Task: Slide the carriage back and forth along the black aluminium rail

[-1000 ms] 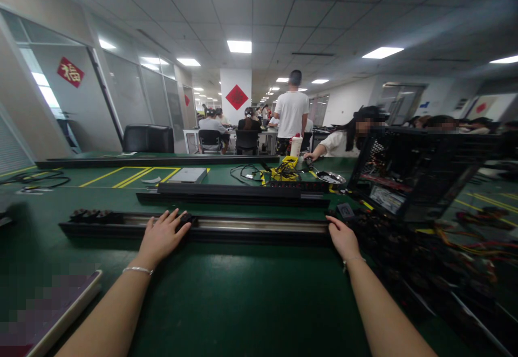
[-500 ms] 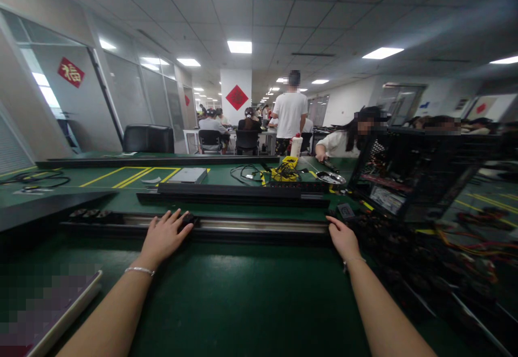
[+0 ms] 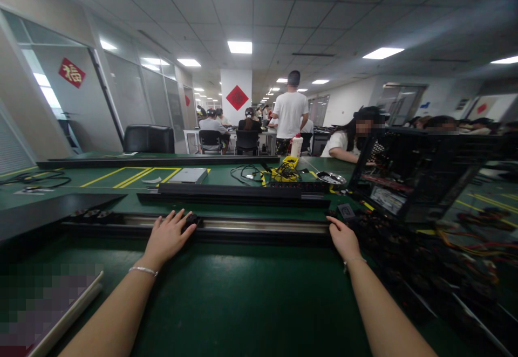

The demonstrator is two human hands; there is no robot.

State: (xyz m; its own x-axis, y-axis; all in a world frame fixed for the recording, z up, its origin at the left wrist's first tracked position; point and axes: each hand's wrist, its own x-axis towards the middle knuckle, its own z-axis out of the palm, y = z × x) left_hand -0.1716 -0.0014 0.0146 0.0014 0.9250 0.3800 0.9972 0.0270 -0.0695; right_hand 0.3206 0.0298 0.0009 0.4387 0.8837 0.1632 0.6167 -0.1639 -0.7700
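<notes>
A long black rail (image 3: 259, 226) with a shiny metallic channel lies across the green table in front of me. My left hand (image 3: 170, 237) rests over it, fingers spread, with the thumb and index finger around a small black block (image 3: 193, 219) sitting on the channel. Several similar black blocks (image 3: 92, 214) are at the rail's left end. At the right end, my right hand (image 3: 342, 235) is closed around the rail's tip, its fingertips partly hidden behind it.
Behind the rail lie another black bar (image 3: 234, 194), a grey box (image 3: 188, 176) and tangled cables (image 3: 286, 170). An open computer case (image 3: 421, 176) stands at right near dark clustered parts (image 3: 421, 270). A co-worker (image 3: 343, 144) leans on the table beyond; a metal dish (image 3: 331, 178) is nearby.
My left hand and the small black block have slid slightly right along the rail. My right hand has stayed put. The co-worker's hand has moved away from the dish, toward the case.
</notes>
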